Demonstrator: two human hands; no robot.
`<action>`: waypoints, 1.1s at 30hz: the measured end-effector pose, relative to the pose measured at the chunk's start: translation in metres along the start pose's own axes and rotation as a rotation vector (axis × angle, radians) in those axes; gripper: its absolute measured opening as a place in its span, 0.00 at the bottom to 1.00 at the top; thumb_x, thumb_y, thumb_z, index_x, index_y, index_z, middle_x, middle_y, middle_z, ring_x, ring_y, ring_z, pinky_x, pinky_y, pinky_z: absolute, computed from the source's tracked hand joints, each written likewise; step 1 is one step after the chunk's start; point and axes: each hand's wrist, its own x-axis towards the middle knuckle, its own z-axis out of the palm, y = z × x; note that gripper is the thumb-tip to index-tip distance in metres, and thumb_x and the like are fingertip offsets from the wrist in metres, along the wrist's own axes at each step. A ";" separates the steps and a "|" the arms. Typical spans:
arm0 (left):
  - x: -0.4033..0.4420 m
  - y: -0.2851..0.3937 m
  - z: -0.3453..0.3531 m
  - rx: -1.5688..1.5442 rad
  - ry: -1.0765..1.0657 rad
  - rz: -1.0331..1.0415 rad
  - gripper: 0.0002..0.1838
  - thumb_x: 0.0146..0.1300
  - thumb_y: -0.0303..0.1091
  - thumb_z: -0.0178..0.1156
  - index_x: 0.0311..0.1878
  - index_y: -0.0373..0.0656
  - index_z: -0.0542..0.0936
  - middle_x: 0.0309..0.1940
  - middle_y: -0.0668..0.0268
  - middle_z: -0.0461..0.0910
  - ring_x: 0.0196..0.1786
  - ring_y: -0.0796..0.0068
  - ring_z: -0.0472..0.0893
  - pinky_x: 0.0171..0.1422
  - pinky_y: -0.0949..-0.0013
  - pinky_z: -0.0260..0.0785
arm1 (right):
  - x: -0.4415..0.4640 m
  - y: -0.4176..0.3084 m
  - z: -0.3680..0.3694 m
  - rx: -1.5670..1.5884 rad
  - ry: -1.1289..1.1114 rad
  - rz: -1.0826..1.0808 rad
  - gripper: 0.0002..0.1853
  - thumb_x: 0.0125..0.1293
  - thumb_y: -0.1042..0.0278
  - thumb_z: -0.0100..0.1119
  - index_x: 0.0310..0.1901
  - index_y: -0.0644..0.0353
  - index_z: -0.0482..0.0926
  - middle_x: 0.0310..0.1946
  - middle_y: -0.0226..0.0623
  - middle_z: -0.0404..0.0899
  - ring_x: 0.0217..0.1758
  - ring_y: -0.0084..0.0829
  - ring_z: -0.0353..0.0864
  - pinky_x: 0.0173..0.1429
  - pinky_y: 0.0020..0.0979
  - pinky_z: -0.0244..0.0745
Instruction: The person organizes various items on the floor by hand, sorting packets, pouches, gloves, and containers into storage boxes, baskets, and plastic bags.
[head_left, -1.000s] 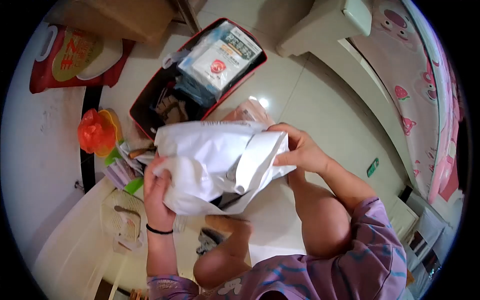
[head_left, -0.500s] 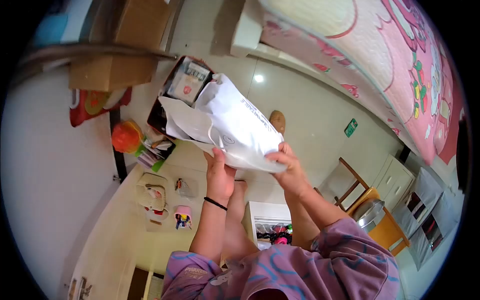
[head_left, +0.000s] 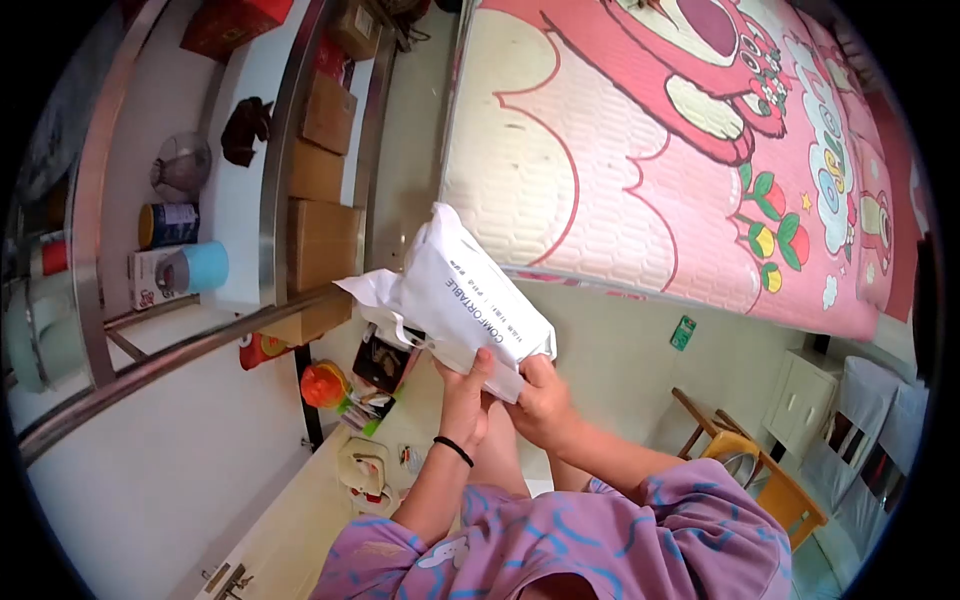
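A white plastic bag (head_left: 470,290) printed with "COMFORTABLE" hangs in front of me, filled out by something inside that I cannot see. My left hand (head_left: 467,398) grips its near edge, thumb on top, with a black band around the wrist. On the same edge, a little to the right, my right hand (head_left: 543,405) is closed with the plastic bunched in its fingers. The bag's loose flap and handle stick out to the left.
A bed with a pink cartoon cover (head_left: 620,200) stands ahead. Metal-framed shelves on the left hold cardboard boxes (head_left: 322,245) and a blue cup (head_left: 207,267). A green packet (head_left: 683,332) lies on the floor; a wooden chair (head_left: 790,497) and white cabinet (head_left: 803,402) are at right.
My view has lifted, showing more of the bed and shelves. The bag now sits farther from the floor box, and my hands have come closer together on its edge.
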 end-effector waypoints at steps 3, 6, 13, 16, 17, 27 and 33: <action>0.021 0.047 0.038 0.020 0.061 0.093 0.33 0.63 0.37 0.65 0.68 0.47 0.61 0.59 0.66 0.71 0.61 0.69 0.73 0.63 0.63 0.69 | 0.045 -0.004 0.001 -0.038 0.036 -0.049 0.17 0.46 0.81 0.61 0.41 0.56 0.81 0.33 0.40 0.71 0.34 0.43 0.74 0.30 0.40 0.72; 0.075 0.076 0.047 -0.020 0.072 0.079 0.29 0.63 0.32 0.63 0.66 0.43 0.65 0.58 0.65 0.72 0.59 0.69 0.74 0.63 0.65 0.70 | 0.109 0.003 0.000 -0.032 0.050 -0.059 0.16 0.48 0.80 0.58 0.42 0.57 0.80 0.34 0.40 0.71 0.36 0.45 0.74 0.32 0.41 0.72; 0.275 0.156 0.104 0.109 -0.043 0.066 0.36 0.59 0.35 0.67 0.69 0.39 0.63 0.58 0.62 0.74 0.55 0.68 0.77 0.57 0.66 0.72 | 0.280 0.111 0.021 -0.042 -0.002 -0.078 0.14 0.49 0.80 0.62 0.41 0.61 0.80 0.42 0.47 0.71 0.44 0.52 0.72 0.46 0.43 0.72; 0.338 0.168 0.117 0.424 0.107 0.183 0.49 0.58 0.33 0.65 0.77 0.46 0.44 0.65 0.57 0.67 0.57 0.62 0.75 0.59 0.64 0.70 | 0.345 0.157 -0.018 -0.154 -0.616 0.155 0.12 0.59 0.75 0.58 0.46 0.60 0.82 0.42 0.43 0.81 0.46 0.40 0.81 0.52 0.37 0.75; 0.341 0.171 0.117 0.426 0.120 0.167 0.49 0.58 0.33 0.65 0.77 0.46 0.44 0.65 0.57 0.67 0.57 0.62 0.75 0.59 0.64 0.70 | 0.382 0.158 -0.042 -0.072 -0.820 0.353 0.12 0.62 0.71 0.57 0.46 0.58 0.83 0.39 0.44 0.83 0.42 0.37 0.83 0.49 0.36 0.76; 0.347 0.173 0.111 0.282 0.101 0.010 0.50 0.59 0.24 0.57 0.78 0.53 0.37 0.70 0.59 0.60 0.67 0.61 0.67 0.69 0.61 0.63 | 0.646 0.309 -0.036 -0.984 0.259 0.183 0.25 0.71 0.47 0.46 0.67 0.40 0.67 0.69 0.41 0.63 0.74 0.47 0.57 0.73 0.48 0.56; 0.406 0.178 0.033 -0.027 0.135 -0.222 0.44 0.57 0.24 0.56 0.76 0.52 0.49 0.63 0.60 0.68 0.63 0.62 0.72 0.65 0.59 0.68 | 0.655 0.339 -0.015 -1.046 0.411 0.112 0.26 0.70 0.45 0.44 0.69 0.35 0.65 0.72 0.34 0.61 0.76 0.43 0.53 0.77 0.48 0.45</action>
